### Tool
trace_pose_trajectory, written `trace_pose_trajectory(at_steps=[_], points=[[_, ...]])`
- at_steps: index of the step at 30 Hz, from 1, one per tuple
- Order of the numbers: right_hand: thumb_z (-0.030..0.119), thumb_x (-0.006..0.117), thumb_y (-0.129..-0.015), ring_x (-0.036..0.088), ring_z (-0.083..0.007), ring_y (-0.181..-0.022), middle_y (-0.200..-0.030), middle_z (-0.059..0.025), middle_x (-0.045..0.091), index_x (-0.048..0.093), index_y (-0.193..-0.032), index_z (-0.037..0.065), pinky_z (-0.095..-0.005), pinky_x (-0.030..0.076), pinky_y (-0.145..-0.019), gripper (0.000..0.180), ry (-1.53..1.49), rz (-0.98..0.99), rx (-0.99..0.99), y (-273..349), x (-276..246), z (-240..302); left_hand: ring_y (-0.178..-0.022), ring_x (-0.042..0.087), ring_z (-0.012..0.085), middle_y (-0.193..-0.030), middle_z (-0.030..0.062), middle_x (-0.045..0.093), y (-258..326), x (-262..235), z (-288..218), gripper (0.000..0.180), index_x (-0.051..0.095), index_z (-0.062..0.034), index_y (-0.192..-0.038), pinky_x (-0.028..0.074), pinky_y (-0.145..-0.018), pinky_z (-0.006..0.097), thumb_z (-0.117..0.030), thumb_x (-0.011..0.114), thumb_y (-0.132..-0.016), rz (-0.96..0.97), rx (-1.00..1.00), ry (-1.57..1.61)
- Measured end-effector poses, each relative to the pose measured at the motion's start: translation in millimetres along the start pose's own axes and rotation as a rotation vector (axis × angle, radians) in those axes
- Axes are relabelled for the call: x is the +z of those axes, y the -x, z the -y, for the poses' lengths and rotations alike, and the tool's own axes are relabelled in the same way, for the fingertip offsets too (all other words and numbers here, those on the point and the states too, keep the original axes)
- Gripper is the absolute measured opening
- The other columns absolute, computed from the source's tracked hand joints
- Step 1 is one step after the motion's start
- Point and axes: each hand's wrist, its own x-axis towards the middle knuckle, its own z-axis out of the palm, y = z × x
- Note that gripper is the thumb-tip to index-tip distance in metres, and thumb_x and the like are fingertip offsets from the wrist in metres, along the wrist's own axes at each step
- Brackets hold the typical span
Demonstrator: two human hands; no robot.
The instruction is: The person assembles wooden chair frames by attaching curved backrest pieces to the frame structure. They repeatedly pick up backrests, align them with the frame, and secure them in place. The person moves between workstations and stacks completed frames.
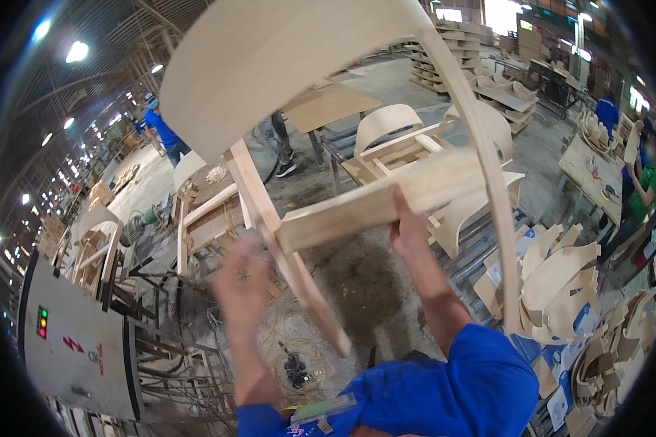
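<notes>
While I am looking down in the head view, my right hand (410,231) is gripping the rail (335,217) of a pale chair frame (485,160), which is rising directly in front of me with its broad, curved backrest (284,65) uppermost. What looks like my thumb (399,198) is lying along the rail's near face, and the wood is probably hiding my other fingers; a bar spanning between the sides is likely giving me a balanced hold. My left hand (244,280) is blurring beside the left leg (256,188); I cannot tell whether it is touching or gripping anything, though it is sitting where it could be steadying that side. Farther off, similar frames (390,124) are standing, and to my right curved parts (561,284) are lying heaped, perhaps because their bends are nesting.
</notes>
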Motion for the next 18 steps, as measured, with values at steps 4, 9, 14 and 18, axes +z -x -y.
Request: trace_pose_trajectory(at_steps=[4, 9, 14, 18], points=[[0.02, 0.082, -0.092, 0.065, -0.0133, -0.102, -0.114, -0.0051, 0.068, 0.059, -0.132, 0.002, -0.0298, 0.054, -0.088, 0.05, 0.144, 0.124, -0.222, -53.2, 44.7, 35.6, -0.147, 0.042, 0.0298, -0.159, 0.0178, 0.045, -96.5, -84.2, -15.3, 0.07, 0.042, -0.0022, -0.156, 0.03, -0.124, 0.044, -0.021, 0.074, -0.097, -0.499, 0.252, -0.313], [0.023, 0.082, -0.09, 0.067, -0.0127, -0.089, -0.098, -0.0059, 0.072, 0.068, -0.119, 0.0, -0.0293, 0.054, -0.08, 0.04, 0.21, 0.248, -0.346, -100.1, 82.4, 51.9, -0.135, 0.053, 0.0272, -0.149, 0.0171, 0.053, -150.5, -58.7, 73.7, 0.061, 0.046, 0.0001, -0.149, 0.037, -0.118, 0.041, -0.031, 0.069, -0.101, -0.248, 0.185, 0.013], [0.027, 0.086, -0.085, 0.07, -0.0158, -0.092, -0.103, -0.01, 0.075, 0.072, -0.115, -0.002, -0.0332, 0.055, -0.083, 0.045, 0.792, 0.383, -0.192, -190.8, 73.8, 48.1, -0.109, 0.063, 0.018, -0.122, 0.0101, 0.067, -122.4, 29.5, 124.2, 0.041, 0.058, 0.0021, -0.131, 0.049, -0.099, 0.034, -0.031, 0.062, -0.106, -0.275, -0.178, 0.615], [0.035, 0.086, -0.084, 0.071, -0.0216, -0.099, -0.108, -0.0137, 0.075, 0.072, -0.117, -0.002, -0.0362, 0.055, -0.09, 0.051, 1.194, 0.428, -0.14, -304.5, 58.2, 23.3, -0.106, 0.065, 0.0171, -0.121, 0.0106, 0.068, -121.3, 111.1, 119.9, 0.04, 0.06, 0.0022, -0.131, 0.053, -0.091, 0.032, -0.031, 0.06, -0.108, -0.241, -0.395, 0.734]])
